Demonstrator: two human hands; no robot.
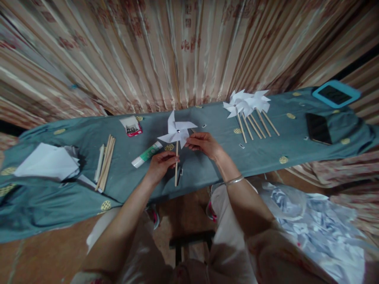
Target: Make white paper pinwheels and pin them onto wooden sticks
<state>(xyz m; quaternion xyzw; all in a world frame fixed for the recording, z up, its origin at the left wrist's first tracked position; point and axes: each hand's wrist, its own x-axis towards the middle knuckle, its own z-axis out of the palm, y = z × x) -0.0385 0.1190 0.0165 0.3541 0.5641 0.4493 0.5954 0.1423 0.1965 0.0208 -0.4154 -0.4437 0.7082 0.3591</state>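
A white paper pinwheel (177, 131) with a round metal pin at its centre stands upright on a thin wooden stick in front of me. My left hand (161, 166) is closed around the stick below the blades. With bent fingers, my right hand (205, 144) pinches the edge of the lower right blade; the fingertips partly cover that edge. A green and white glue stick (147, 154) lies just left of the pinwheel. Behind it is an open small box (132, 126) of metal pins.
Several finished pinwheels (247, 104) lie at the back right, beside a dark phone (318, 128) and a blue-framed device (336, 94). To the left are wooden sticks (106, 163) and white paper sheets (47, 162). A bag of crumpled paper (316, 225) sits below the table at right.
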